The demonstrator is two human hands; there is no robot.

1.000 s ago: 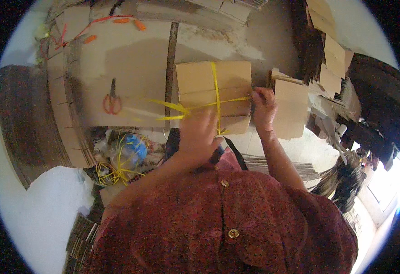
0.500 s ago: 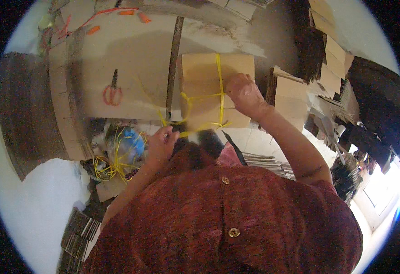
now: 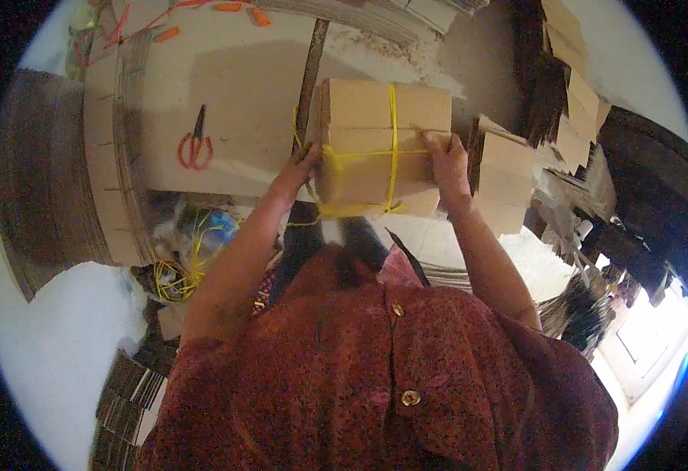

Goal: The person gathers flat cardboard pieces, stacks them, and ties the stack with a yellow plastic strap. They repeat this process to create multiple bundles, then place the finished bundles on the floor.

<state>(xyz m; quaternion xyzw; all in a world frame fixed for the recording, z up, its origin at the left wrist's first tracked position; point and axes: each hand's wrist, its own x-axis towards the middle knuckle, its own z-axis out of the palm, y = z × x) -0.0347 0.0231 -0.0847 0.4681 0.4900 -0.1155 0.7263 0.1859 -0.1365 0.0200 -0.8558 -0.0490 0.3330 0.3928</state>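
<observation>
A bundle of folded cardboard is in front of me, with yellow strapping twine crossing over its top. My left hand grips its left side, and a loose end of the twine hangs by the fingers. On the right side my right hand is closed round the edge, thumb on top and fingers partly hidden. Another stretch of twine runs along the bundle's near edge, blurred at the left corner.
Red-handled scissors lie on the work surface to the left. A tangle of yellow twine sits below, near a blue plastic bag. Cardboard stacks stand at left and right. Orange pieces lie at the back.
My left hand has moved up from the loose twine to the bundle's left side. My right hand has shifted to its right edge. The bundle now looks lifted and slightly tilted, showing its left side.
</observation>
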